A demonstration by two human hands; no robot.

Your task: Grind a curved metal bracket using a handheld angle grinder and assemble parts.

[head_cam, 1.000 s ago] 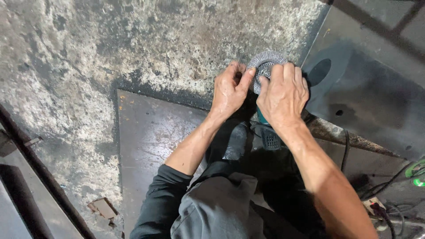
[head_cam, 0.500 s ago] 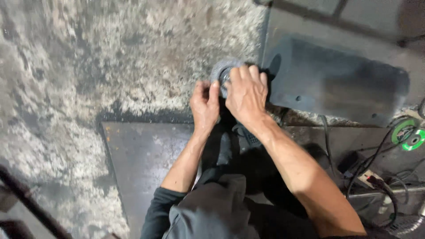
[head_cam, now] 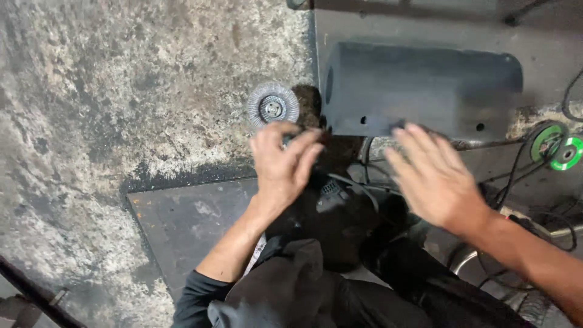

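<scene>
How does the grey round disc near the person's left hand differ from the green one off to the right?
The grey flap disc is dull grey with a ribbed face; the green disc is bright green. The grey one lies on the stained concrete floor just beyond the left hand; the green one sits among black cables. Both are round with a centre hole.

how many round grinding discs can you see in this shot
3. A grey flap disc sits on the grinder just beyond the left hand. Two green discs lie overlapping at the right edge, past the right hand. Others may be hidden.
</scene>
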